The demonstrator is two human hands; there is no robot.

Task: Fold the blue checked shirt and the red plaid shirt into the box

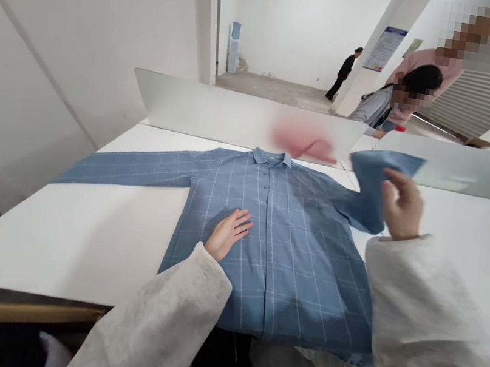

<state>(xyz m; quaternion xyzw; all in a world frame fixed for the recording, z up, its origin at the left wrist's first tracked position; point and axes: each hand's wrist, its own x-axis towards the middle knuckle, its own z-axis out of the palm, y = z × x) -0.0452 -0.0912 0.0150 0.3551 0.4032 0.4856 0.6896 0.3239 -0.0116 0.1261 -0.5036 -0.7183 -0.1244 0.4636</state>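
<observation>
Blue checked shirt [293,258] under left hand [229,234], flat, unclenched; right hand [402,206] clamped on raised sleeve end [368,174].

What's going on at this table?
A person is handling a blue checked shirt spread front up on a white table. Their right hand grips one sleeve near its end, raised above the table. Their left hand is palm down over the shirt, fingers extended. The other sleeve lies stretched out to the person's left.
</observation>
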